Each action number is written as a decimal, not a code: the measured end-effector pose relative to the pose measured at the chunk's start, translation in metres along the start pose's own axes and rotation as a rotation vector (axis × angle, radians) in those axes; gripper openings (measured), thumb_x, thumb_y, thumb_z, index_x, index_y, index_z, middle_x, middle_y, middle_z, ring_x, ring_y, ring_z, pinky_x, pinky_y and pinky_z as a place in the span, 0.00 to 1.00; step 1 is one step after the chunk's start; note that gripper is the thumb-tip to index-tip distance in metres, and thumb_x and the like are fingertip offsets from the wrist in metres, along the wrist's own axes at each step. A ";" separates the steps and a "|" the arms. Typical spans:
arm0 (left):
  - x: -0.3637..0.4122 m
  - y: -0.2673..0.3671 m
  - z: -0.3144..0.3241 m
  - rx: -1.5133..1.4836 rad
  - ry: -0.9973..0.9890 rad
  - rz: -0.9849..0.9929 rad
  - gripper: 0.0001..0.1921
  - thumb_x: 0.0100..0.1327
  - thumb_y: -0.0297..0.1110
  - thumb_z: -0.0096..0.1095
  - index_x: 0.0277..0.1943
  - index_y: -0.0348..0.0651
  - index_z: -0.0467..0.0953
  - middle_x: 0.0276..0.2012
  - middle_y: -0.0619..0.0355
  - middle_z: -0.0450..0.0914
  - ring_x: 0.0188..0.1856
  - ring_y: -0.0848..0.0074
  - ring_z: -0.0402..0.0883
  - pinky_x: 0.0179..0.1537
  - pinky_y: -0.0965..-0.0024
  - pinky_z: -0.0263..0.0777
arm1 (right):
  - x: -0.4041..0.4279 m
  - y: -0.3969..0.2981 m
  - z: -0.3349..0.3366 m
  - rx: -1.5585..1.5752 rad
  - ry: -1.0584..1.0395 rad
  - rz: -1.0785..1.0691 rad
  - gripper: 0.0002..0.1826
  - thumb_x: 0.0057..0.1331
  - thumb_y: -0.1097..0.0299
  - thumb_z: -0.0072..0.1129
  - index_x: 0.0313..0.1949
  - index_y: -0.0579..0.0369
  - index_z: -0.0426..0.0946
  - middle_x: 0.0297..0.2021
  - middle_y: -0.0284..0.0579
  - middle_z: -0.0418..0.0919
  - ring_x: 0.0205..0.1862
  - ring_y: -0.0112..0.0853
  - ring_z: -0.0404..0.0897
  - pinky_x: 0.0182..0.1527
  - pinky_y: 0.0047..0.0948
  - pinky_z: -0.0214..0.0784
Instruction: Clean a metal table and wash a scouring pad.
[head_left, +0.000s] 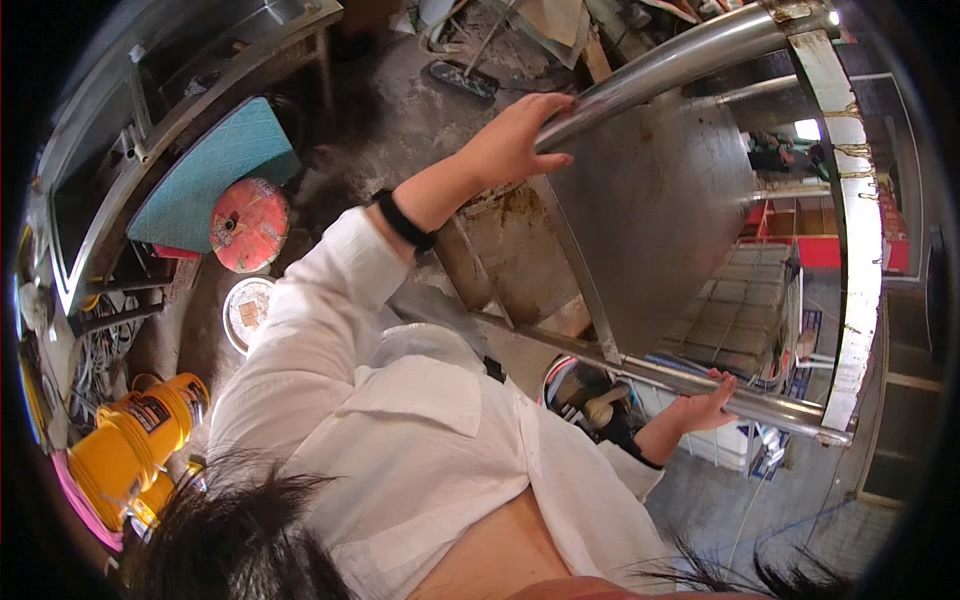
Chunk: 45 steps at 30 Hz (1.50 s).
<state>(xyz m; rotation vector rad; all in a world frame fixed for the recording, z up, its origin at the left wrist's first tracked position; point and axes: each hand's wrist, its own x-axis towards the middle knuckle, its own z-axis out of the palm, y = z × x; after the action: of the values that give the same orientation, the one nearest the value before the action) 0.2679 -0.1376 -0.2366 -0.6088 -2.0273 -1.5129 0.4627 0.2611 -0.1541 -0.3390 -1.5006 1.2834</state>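
A metal frame fills the upper right, with a thick, shiny upper tube (675, 64), a thinner lower tube (645, 371), crossbars and a large metal sheet (645, 217) between them. My left hand (525, 139) grips the upper tube near its left part, fingers over the top and thumb on the near side. Lower right, my right hand (697, 409) holds the lower tube, its fingertips showing above it; the palm side is partly hidden. A pale, stained end bar (855, 225) joins the tubes at the right. Dark bands circle both wrists.
A broom head (461, 80) lies on the floor at the top. At left are a blue quilted pad (217, 172), a red-covered disc (249, 225), a white round lid (246, 315) and yellow buckets (112, 457). A wire-caged container (739, 300) stands beyond the frame.
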 end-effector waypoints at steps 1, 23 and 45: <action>0.008 -0.005 0.008 -0.014 -0.008 -0.002 0.32 0.53 0.34 0.71 0.60 0.41 0.64 0.52 0.46 0.72 0.57 0.54 0.71 0.57 0.60 0.67 | -0.003 -0.005 0.004 -0.013 0.008 -0.005 0.23 0.63 0.73 0.60 0.55 0.60 0.63 0.34 0.47 0.77 0.29 0.31 0.75 0.36 0.34 0.70; 0.016 0.006 0.089 -0.121 -0.352 -0.367 0.24 0.45 0.32 0.71 0.45 0.41 0.69 0.39 0.46 0.78 0.43 0.51 0.77 0.42 0.56 0.71 | 0.069 0.025 -0.075 -0.021 -0.070 0.011 0.21 0.55 0.71 0.61 0.48 0.60 0.68 0.27 0.40 0.74 0.31 0.30 0.72 0.40 0.30 0.66; 0.268 -0.348 -0.067 -0.277 -1.094 -0.063 0.15 0.56 0.21 0.61 0.47 0.42 0.75 0.33 0.55 0.80 0.39 0.60 0.79 0.46 0.64 0.71 | -0.324 0.168 -0.133 -1.666 -1.303 0.743 0.21 0.67 0.60 0.46 0.56 0.55 0.74 0.55 0.56 0.75 0.59 0.48 0.72 0.63 0.45 0.60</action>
<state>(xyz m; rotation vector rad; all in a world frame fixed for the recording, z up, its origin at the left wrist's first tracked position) -0.1464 -0.2850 -0.2977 -1.7991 -2.5739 -1.6888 0.6286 0.1478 -0.4868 -1.3558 -3.6111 0.1971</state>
